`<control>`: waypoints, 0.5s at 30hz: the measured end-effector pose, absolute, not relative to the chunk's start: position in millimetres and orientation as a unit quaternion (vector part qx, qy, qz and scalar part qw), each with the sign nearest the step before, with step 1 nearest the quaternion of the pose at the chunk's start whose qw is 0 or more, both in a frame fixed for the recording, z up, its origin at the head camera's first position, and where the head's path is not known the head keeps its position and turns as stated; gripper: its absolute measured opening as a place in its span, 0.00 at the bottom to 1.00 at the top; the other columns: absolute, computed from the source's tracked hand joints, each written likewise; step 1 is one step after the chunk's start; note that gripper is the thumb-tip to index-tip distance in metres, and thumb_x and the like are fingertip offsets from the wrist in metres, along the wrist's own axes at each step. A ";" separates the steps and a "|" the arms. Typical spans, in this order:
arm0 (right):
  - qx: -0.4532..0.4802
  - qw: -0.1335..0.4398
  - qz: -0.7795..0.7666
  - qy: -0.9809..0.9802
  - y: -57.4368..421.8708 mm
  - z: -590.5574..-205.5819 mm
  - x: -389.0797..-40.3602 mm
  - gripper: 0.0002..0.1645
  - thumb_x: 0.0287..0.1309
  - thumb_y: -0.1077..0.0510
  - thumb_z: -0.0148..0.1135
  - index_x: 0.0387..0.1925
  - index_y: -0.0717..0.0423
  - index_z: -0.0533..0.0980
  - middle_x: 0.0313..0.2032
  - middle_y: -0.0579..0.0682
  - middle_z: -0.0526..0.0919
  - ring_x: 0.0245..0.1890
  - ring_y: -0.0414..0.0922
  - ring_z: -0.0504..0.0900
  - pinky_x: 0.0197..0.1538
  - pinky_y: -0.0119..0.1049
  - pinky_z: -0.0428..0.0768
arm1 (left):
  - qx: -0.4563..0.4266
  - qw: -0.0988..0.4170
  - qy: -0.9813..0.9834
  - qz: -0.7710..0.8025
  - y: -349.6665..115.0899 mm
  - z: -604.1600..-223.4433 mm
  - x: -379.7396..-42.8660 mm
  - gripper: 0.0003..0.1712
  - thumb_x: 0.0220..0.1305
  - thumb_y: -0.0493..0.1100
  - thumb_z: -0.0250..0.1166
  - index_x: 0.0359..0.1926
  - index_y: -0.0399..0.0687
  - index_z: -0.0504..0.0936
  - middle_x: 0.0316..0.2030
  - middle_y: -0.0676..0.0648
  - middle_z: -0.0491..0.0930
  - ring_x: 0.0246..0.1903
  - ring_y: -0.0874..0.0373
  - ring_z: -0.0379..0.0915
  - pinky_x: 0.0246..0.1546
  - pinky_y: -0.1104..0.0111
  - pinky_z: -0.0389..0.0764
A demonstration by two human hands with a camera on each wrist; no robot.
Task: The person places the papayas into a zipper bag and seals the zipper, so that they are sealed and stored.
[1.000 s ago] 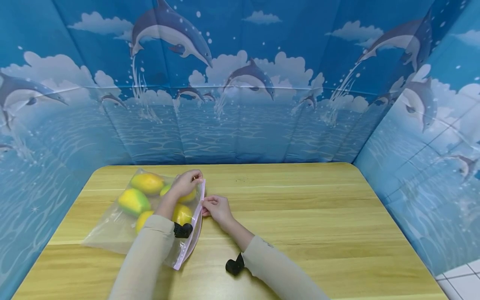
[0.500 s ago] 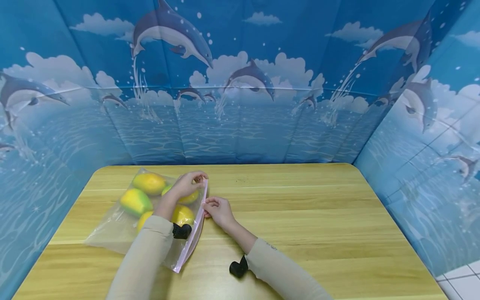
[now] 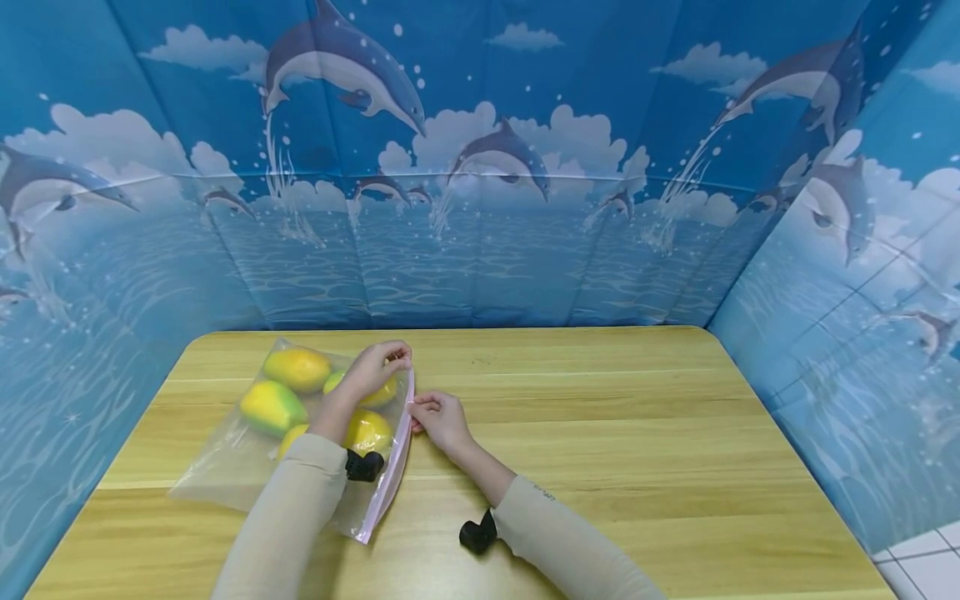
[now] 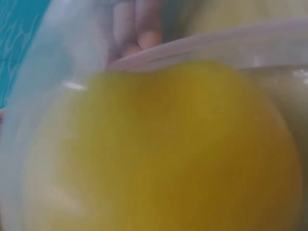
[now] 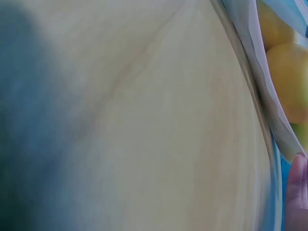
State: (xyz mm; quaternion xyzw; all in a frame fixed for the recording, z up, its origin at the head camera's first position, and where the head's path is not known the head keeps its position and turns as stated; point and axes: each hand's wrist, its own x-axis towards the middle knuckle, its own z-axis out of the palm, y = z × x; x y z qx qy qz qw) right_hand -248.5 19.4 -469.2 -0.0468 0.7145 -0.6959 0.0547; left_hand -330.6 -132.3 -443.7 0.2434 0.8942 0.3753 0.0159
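A clear zip bag [image 3: 213, 479] with a pink zip edge [image 3: 388, 487] lies on the left of the table, several yellow-green mangoes [image 3: 272, 407] inside it. My left hand [image 3: 373, 368] reaches across the bag and pinches the far end of the pink edge. Lower along that edge, my right hand [image 3: 442, 422] pinches it between thumb and fingers. A mango [image 4: 168, 149] fills most of the left wrist view, with fingers [image 4: 126, 26] behind the plastic. In the right wrist view, fingertips [image 5: 297, 180] meet the bag's edge at the lower right.
The wooden table [image 3: 615, 433] extends to the right of the hands. A blue dolphin-print curtain [image 3: 480, 250] stands behind it and along both sides. Black wrist cameras [image 3: 477, 533] hang from the sleeves. White floor tiles [image 3: 922, 567] show at the lower right.
Both hands and the bag's pink edge have shifted slightly right over the last second. Both hands keep their pinch, and the near end of the edge has also moved a little right.
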 end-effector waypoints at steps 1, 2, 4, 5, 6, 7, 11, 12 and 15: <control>-0.046 0.056 -0.697 0.713 19.5 -468.5 -248.1 0.10 0.54 0.70 0.56 0.36 0.78 0.74 0.27 0.67 0.80 0.25 0.60 0.80 0.36 0.53 0.83 | 0.241 0.012 0.895 0.376 -132.2 -443.9 -330.4 0.05 0.62 0.37 0.57 0.33 0.39 0.75 0.30 0.47 0.76 0.35 0.52 0.70 0.36 0.63 0.74; -0.045 0.058 -0.698 0.712 19.6 -468.2 -247.7 0.10 0.54 0.70 0.56 0.36 0.78 0.74 0.26 0.66 0.80 0.23 0.57 0.80 0.35 0.52 0.83 | 0.238 0.008 0.895 0.377 -132.0 -444.0 -330.2 0.05 0.62 0.38 0.56 0.33 0.40 0.75 0.31 0.47 0.76 0.35 0.52 0.70 0.36 0.63 0.74; -0.045 0.066 -0.699 0.711 19.8 -466.9 -246.4 0.10 0.54 0.70 0.56 0.35 0.78 0.74 0.25 0.66 0.81 0.20 0.51 0.80 0.35 0.52 0.83 | 0.235 -0.002 0.895 0.379 -131.9 -444.3 -330.2 0.05 0.62 0.38 0.56 0.33 0.40 0.75 0.31 0.47 0.76 0.36 0.52 0.70 0.36 0.63 0.74; -0.044 0.070 -0.699 0.711 19.9 -466.3 -245.6 0.10 0.54 0.70 0.56 0.35 0.78 0.74 0.24 0.66 0.81 0.19 0.50 0.80 0.35 0.52 0.83 | 0.233 -0.006 0.895 0.381 -132.2 -444.3 -330.1 0.05 0.62 0.38 0.57 0.34 0.40 0.74 0.31 0.46 0.76 0.36 0.52 0.70 0.36 0.62 0.74; -0.044 0.074 -0.698 0.711 19.9 -465.9 -244.7 0.10 0.54 0.70 0.57 0.35 0.78 0.74 0.24 0.65 0.81 0.19 0.49 0.80 0.34 0.52 0.84 | 0.230 -0.009 0.895 0.383 -132.5 -444.2 -330.0 0.05 0.62 0.39 0.57 0.34 0.40 0.74 0.32 0.46 0.76 0.36 0.52 0.70 0.36 0.63 0.74; -0.044 0.079 -0.698 0.710 19.9 -465.2 -243.5 0.10 0.53 0.70 0.56 0.35 0.78 0.74 0.24 0.65 0.81 0.19 0.50 0.80 0.34 0.52 0.83 | 0.226 -0.010 0.895 0.385 -132.7 -444.0 -330.1 0.05 0.62 0.39 0.57 0.35 0.40 0.75 0.32 0.46 0.76 0.36 0.52 0.70 0.35 0.63 0.74; -0.047 0.095 -0.696 0.710 19.7 -463.6 -239.1 0.10 0.53 0.71 0.56 0.35 0.79 0.74 0.24 0.66 0.81 0.21 0.54 0.81 0.35 0.53 0.83 | 0.214 -0.015 0.894 0.393 -133.9 -443.9 -331.0 0.04 0.62 0.38 0.56 0.34 0.41 0.74 0.32 0.46 0.76 0.35 0.52 0.69 0.34 0.64 0.73; -0.045 0.100 -0.697 0.708 19.7 -464.2 -238.6 0.09 0.53 0.71 0.55 0.35 0.79 0.74 0.24 0.65 0.81 0.20 0.53 0.81 0.36 0.53 0.83 | 0.212 -0.015 0.894 0.394 -133.9 -443.7 -331.2 0.03 0.63 0.38 0.55 0.34 0.42 0.74 0.32 0.46 0.76 0.35 0.52 0.69 0.34 0.64 0.73; -0.037 0.119 -0.704 0.699 19.7 -469.7 -239.4 0.09 0.53 0.71 0.56 0.35 0.78 0.74 0.22 0.61 0.81 0.18 0.45 0.79 0.36 0.53 0.83 | 0.207 -0.015 0.895 0.394 -133.3 -443.2 -331.4 0.03 0.64 0.38 0.55 0.33 0.43 0.74 0.33 0.46 0.76 0.35 0.53 0.69 0.34 0.64 0.73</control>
